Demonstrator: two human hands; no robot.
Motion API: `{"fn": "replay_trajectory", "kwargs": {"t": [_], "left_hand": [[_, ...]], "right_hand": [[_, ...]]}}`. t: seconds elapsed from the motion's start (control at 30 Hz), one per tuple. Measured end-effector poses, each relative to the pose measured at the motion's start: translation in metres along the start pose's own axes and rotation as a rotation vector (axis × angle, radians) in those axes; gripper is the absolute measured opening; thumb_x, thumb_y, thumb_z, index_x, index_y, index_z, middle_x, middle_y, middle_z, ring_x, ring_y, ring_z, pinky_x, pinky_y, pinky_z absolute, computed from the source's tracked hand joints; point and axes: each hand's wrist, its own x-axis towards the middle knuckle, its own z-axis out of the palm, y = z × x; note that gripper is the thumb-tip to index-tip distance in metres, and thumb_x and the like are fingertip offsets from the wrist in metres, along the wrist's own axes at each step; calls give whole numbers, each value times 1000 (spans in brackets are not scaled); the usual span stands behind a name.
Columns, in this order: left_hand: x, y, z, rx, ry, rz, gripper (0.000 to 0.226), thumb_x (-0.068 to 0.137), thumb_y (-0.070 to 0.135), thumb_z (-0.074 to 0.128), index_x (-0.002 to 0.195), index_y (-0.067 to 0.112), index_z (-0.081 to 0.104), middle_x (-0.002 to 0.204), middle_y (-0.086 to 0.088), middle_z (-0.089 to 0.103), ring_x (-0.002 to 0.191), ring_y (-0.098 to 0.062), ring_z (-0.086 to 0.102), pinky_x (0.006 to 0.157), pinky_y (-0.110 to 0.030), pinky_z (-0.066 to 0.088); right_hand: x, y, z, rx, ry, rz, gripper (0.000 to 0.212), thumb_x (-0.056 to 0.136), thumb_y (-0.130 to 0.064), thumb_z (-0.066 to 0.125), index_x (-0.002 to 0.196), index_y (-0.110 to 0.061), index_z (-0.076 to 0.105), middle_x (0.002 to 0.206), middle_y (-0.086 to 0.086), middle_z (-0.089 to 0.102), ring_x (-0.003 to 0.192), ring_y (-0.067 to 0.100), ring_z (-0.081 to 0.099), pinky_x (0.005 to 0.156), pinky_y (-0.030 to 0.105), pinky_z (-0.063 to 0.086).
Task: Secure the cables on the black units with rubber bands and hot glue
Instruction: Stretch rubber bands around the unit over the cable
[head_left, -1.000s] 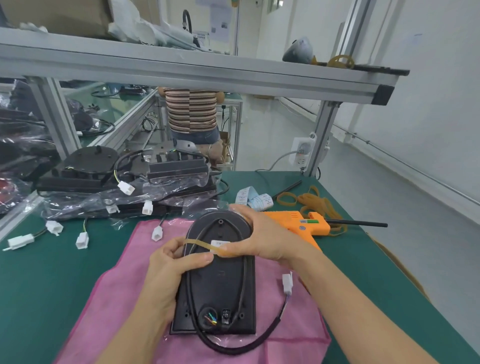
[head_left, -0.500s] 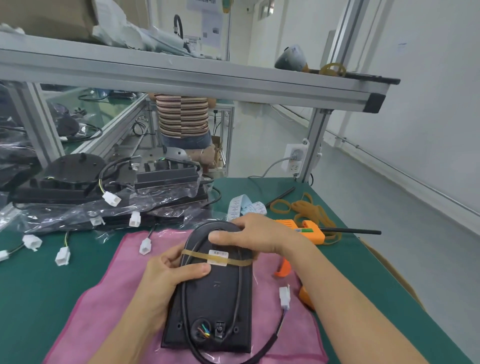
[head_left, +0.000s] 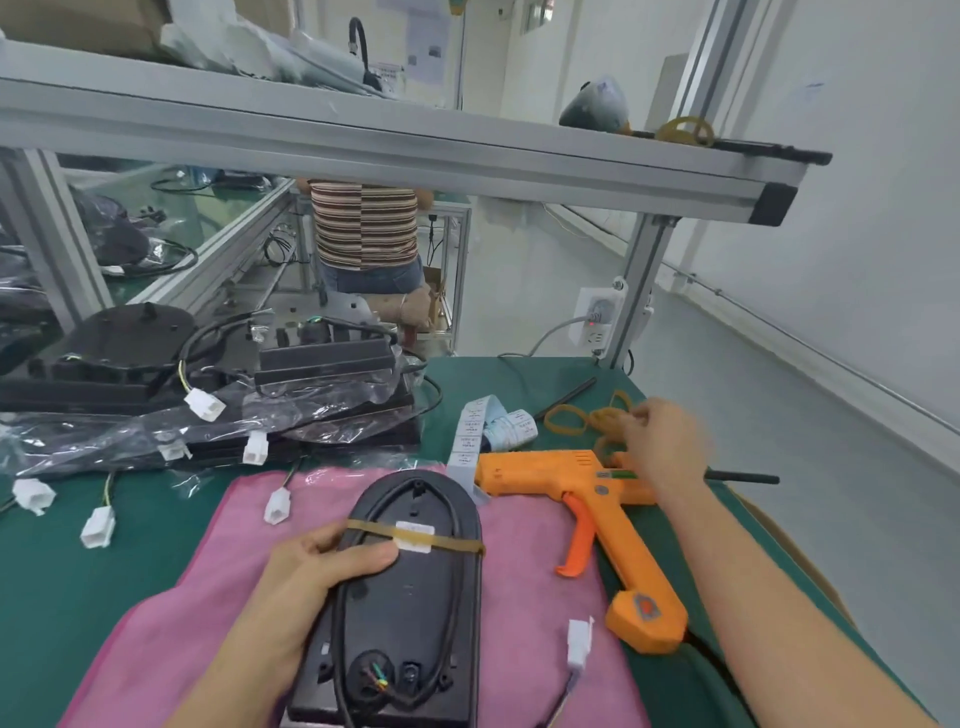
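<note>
A black unit (head_left: 415, 597) lies on a pink cloth (head_left: 524, 587), its black cable looped on top. A tan rubber band (head_left: 457, 544) crosses the unit near its rounded end, over a white label. My left hand (head_left: 317, 571) grips the unit's left edge, thumb on the cable. My right hand (head_left: 665, 441), blurred, is at the pile of rubber bands (head_left: 587, 418) on the green table; its fingers appear to pinch a band. The orange hot glue gun (head_left: 597, 499) lies between the unit and my right hand. The cable's white connector (head_left: 579, 642) rests on the cloth.
A stack of black units in plastic wrap (head_left: 208, 410) with white connectors lies at the back left. A strip of white labels (head_left: 483, 426) lies by the glue gun. An aluminium shelf frame (head_left: 395, 150) spans overhead. A person in a striped shirt (head_left: 366, 223) stands behind the bench.
My right hand left the unit's rounded end and moved right and away to the rubber band pile. The band now sits around the unit. My left hand still holds the unit.
</note>
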Motion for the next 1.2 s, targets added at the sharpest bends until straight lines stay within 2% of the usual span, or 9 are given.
{"fn": "replay_trajectory", "kwargs": {"t": [0.17,0.3,0.43,0.57,0.77,0.9,1.0,1.1,1.2], "left_hand": [[-2,-4,10,168,242,130,44,72,-5,77,107,13,56,84,3,74,73,-11,71,56,-19,53],[-5,-7,12,307,272,283,43,69,-4,80,96,16,54,98,8,61,75,15,58,62,-4,44],[-6,-8,12,333,295,298,37,68,0,83,84,9,51,79,-2,60,64,-5,56,57,-16,48],[-3,-8,12,406,335,279,42,66,10,86,72,12,45,68,-4,53,63,-17,48,53,-23,42],[-5,0,11,682,334,258,48,68,31,85,69,15,40,64,1,49,61,-18,44,58,-33,36],[-24,19,17,1124,422,373,31,74,43,78,94,25,61,102,2,57,95,-22,57,79,-37,49],[-44,24,29,865,225,703,42,76,8,78,103,37,62,102,12,58,84,-7,56,75,-14,43],[-60,33,43,582,-42,725,47,81,-13,65,103,28,69,97,5,61,69,-1,60,66,-9,46],[-68,47,47,487,-106,710,34,79,-17,65,92,14,73,90,-4,62,68,1,63,66,-12,48]], "right_hand": [[17,14,9,-209,-116,90,39,89,-45,62,75,-9,59,74,7,59,66,20,57,52,26,40],[14,13,11,-256,-108,89,25,95,-29,58,87,-6,64,78,8,58,70,21,55,53,25,39],[3,3,-7,-211,12,-15,28,94,-19,54,71,-11,65,68,6,58,62,23,52,54,25,37],[-30,-22,-35,263,86,-158,32,91,-23,57,59,-19,57,57,0,52,58,20,47,54,29,34],[-121,-65,-44,971,-337,-141,36,85,-15,58,53,-16,44,56,1,38,54,12,33,53,27,29],[-165,-82,-35,1227,-720,-98,37,94,-16,56,57,-17,53,53,3,46,49,15,43,55,28,40],[-186,-89,-33,1292,-844,-69,24,96,-20,55,73,-15,60,51,-4,45,48,10,43,54,24,41],[-195,-88,-41,1461,-1002,-37,24,92,-17,48,81,-10,68,56,-2,48,51,11,46,49,22,44],[-195,-79,-50,1573,-1159,-67,30,85,-9,41,88,-6,71,65,3,54,55,13,53,47,23,48]]}}
